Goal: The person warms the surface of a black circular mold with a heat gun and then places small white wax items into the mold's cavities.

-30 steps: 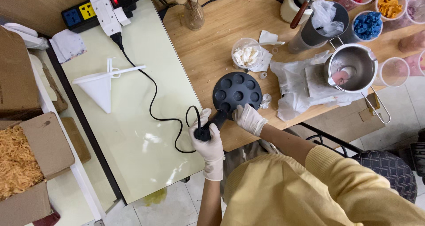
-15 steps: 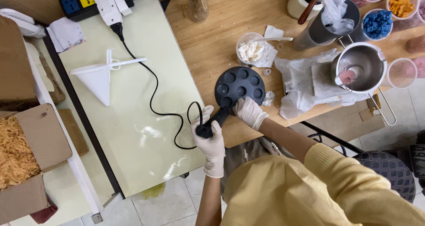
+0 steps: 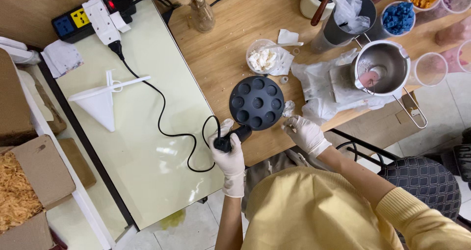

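A round black electric pan (image 3: 257, 102) with several round hollows lies on the wooden table (image 3: 230, 44). My left hand (image 3: 228, 148), in a white glove, is closed around its black handle near the table's front edge. The pan's black cord (image 3: 162, 125) loops across the pale green table top up to a power strip (image 3: 93, 12). My right hand (image 3: 305, 134), also gloved, sits just right of the pan with its fingertips at the lower right rim. Whether it grips the rim is unclear.
A clear cup of white lumps (image 3: 262, 59) stands behind the pan. At right a steel pot (image 3: 385, 66) rests on crumpled plastic, beside cups of coloured bits (image 3: 398, 15). A white funnel (image 3: 100, 103) lies at left. A cardboard box of shavings (image 3: 22, 191) sits lower left.
My right hand has slid off the pan's lower right rim a little to the right. My left hand keeps its hold on the handle. The view has shifted slightly.
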